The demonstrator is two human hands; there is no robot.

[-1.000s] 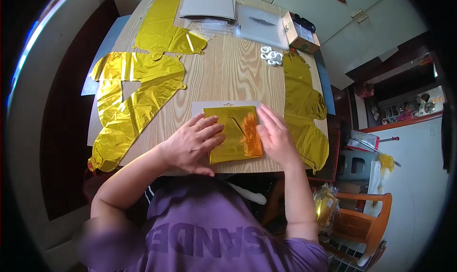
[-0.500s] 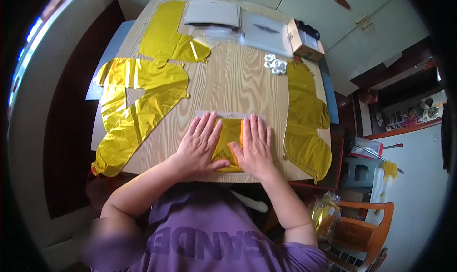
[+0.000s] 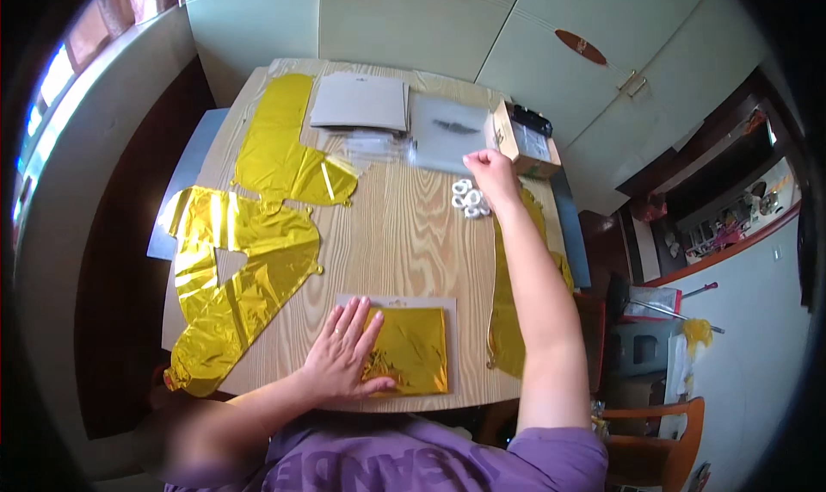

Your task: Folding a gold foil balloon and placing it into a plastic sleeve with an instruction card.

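A folded gold foil balloon (image 3: 413, 346) lies on a pale backing card (image 3: 451, 320) near the table's front edge. My left hand (image 3: 346, 350) rests flat across its left side, fingers stretched out. Farther off, my right hand (image 3: 495, 178) reaches out with its fingertips pinched together by the edge of a stack of clear plastic bags (image 3: 447, 135). Whatever the pinch may hold is too small to make out. Just below that hand sit several white rings or rolls (image 3: 469, 199).
Unfolded gold foil balloons cover the table's left side, one (image 3: 275, 139) behind another (image 3: 249, 277). A third (image 3: 508, 320) lies partly under my right forearm. At the back are a stack of grey cards (image 3: 360, 103) and a wooden box (image 3: 525, 148) holding dark items.
My right hand has left the folded foil and moved forward to the back right, its fingers now pinched. The left hand stays flat on the foil. The whole view has tilted up.
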